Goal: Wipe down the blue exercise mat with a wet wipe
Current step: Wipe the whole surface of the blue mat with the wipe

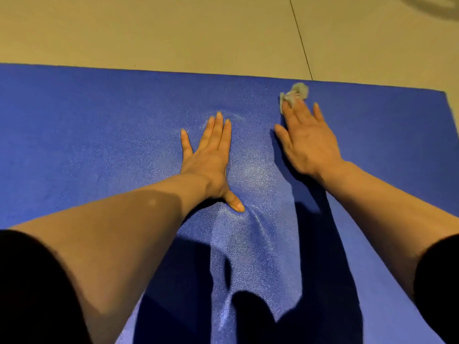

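I see one blue textured foam exercise mat (99,145); on it my left hand (211,155) lies flat, fingers straight, my right hand (308,140) presses one crumpled grey wet wipe (294,94) under straight fingers

left hand (210,155) flat on blue mat (99,135) | right hand (308,140) fingertips pressing crumpled wipe (294,94) near far edge

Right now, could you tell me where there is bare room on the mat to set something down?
The mat lies bare left of the left hand, and again between the right hand and its right edge. Crowded: the strip between both hands, and by the wet wipe near the far edge.
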